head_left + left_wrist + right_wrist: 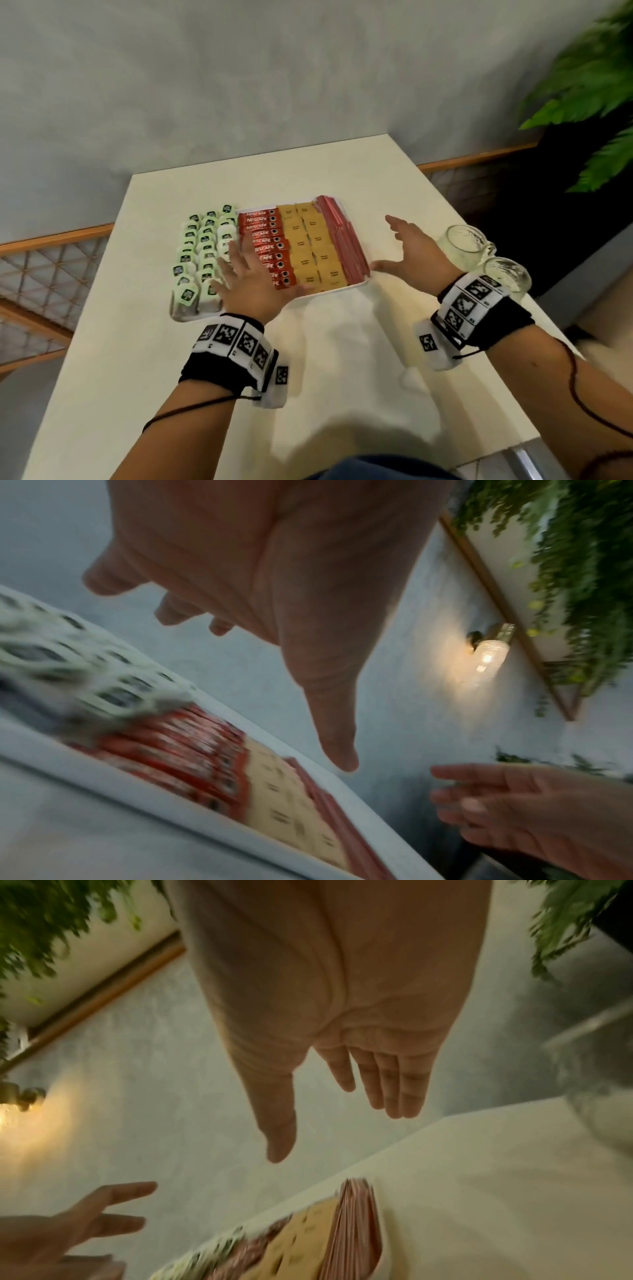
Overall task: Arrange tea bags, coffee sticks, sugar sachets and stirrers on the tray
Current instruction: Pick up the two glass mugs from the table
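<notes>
tray on the white table, packed in rows: tea bags far left, red coffee sticks, yellow sugar sachets, red stirrers far right | left hand spread flat, hovering over near-left part, holding nothing | right hand open just beside the right rim, empty | two glass mugs off right

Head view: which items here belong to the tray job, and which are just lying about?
Job items:
white rectangular tray
green-tagged tea bags
red Nescafe coffee sticks
yellow sugar sachets
red stirrers

Lying about:
two clear glass mugs
green leafy plant
</notes>
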`<state>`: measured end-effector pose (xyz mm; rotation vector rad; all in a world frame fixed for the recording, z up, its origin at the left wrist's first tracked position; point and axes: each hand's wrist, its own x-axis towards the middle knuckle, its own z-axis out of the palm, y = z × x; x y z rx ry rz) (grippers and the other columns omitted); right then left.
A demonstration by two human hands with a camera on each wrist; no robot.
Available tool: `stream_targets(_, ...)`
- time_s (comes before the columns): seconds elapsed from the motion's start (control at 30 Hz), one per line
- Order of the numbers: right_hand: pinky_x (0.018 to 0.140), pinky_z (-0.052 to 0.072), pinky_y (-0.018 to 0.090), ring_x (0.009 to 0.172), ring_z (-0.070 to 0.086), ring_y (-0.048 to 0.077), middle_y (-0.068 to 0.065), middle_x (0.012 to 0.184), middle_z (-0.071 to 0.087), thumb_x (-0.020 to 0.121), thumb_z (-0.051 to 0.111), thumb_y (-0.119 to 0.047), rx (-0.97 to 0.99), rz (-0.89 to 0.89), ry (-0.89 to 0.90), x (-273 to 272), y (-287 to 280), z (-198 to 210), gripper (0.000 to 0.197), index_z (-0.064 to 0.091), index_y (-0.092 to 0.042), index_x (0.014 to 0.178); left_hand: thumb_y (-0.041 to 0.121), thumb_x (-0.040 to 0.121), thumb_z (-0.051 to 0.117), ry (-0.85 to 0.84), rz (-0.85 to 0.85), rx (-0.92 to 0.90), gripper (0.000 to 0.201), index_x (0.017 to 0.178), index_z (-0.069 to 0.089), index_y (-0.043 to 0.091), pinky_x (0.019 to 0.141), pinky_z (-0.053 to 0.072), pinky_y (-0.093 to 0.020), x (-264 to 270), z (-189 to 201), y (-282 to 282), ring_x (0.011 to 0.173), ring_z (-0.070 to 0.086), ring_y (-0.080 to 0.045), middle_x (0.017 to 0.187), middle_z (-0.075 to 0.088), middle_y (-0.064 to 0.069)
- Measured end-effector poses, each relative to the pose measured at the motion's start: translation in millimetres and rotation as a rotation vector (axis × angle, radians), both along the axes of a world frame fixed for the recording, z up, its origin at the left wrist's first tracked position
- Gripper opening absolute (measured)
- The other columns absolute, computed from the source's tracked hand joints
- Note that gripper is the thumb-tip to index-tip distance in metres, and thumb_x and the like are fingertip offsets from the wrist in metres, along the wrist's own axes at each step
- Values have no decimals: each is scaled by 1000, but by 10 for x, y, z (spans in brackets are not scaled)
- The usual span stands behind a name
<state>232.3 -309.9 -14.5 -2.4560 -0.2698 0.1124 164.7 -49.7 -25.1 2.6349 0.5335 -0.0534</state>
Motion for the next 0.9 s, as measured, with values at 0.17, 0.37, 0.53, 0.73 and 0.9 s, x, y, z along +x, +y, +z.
stream_targets(0.17, 82, 43, 27, 92, 55, 14, 3, 110, 54, 81, 75, -32, -26, -139, -228, -9, -774, 267, 42, 57, -13, 114, 65, 63, 77, -114, -248, -128, 118, 148, 15, 12, 114, 27, -49, 162, -108, -1022, 140, 25, -35, 152, 19, -15)
stream_targets(0.37, 85, 45, 39, 103, 56, 32, 11, 108, 58, 94, 53, -40, -350, -347, 38, 11, -1542, 134, 29, 57, -12, 99, 49, 81, 73, 62, -562, -300, 33, 85, 60, 19, 84, 47, -32, 189, -107, -1969, 94, 59, -18, 92, 55, 4)
stream_targets(0.53, 78, 48, 36, 93, 62, 32, 12, 99, 66, 98, 39, -39, -435, -223, 212, -115, -1668, 72, 38, 64, -13, 88, 56, 79, 71, 248, -669, -332, 47, 79, 69, 9, 75, 52, -35, 181, -111, -2213, 80, 65, -23, 80, 70, -7)
stream_targets(0.73, 58, 59, 36, 63, 70, 32, 22, 102, 63, 100, 49, -29, 217, -216, 538, -326, -1372, 135, 33, 52, -3, 120, 71, 54, 79, 336, -575, -329, 99, 130, 43, 21, 75, 47, -25, 120, -12, -1942, 95, 63, -9, 106, 66, 5)
stream_targets(0.9, 57, 59, 38, 57, 67, 31, 19, 81, 63, 99, 52, -28, 381, -309, 445, -252, -1207, 71, 32, 49, -2, 118, 68, 53, 82, 282, -519, -313, 134, 153, 1, 30, 102, 43, -34, 62, -19, -1832, 123, 54, -22, 140, 52, -8)
